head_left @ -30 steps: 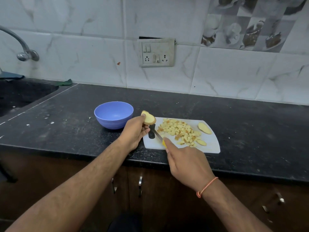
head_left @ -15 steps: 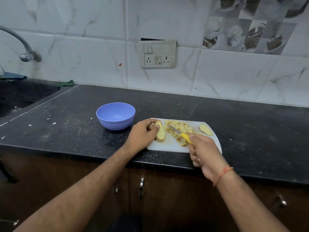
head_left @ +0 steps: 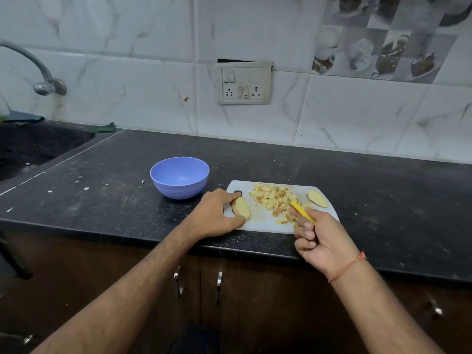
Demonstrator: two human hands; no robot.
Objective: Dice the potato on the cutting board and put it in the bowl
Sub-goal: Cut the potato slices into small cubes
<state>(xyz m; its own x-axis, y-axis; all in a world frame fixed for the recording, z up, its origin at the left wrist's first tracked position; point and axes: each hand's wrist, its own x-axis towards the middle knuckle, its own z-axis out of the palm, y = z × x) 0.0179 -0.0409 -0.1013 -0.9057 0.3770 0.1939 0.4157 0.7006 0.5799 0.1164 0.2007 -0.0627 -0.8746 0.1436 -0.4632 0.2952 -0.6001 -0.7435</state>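
Two slabs remain uncut: my left hand [head_left: 217, 213] has just set one potato piece [head_left: 241, 207] flat between thumb and forefinger, gripping it, while my right hand [head_left: 324, 241], fingers curled round the knife [head_left: 301, 212], has drawn back from the diced potato [head_left: 274, 199] toward me, ready to slice again.

— Classification of premises?

— Domestic kitchen. The wall [head_left: 127, 85] is clad in white marble-pattern tiles, with a decorative tile panel [head_left: 383, 47] at upper right printed with cups and desserts. A curved metal tap [head_left: 38, 72] projects from the wall above a dark sink [head_left: 30, 146] at far left.

— Supporting evidence?

— A black speckled stone desk [head_left: 357, 187] runs along the wall, dusted with pale crumbs. Below it, dark wooden cabinet doors [head_left: 255, 302] carry metal handles [head_left: 219, 286]. A switch-and-socket plate [head_left: 242, 83] is set into the tiles. On the desk: a white cutting board [head_left: 265, 221] bearing diced potato [head_left: 273, 198], and a blue bowl [head_left: 180, 177] beside it.
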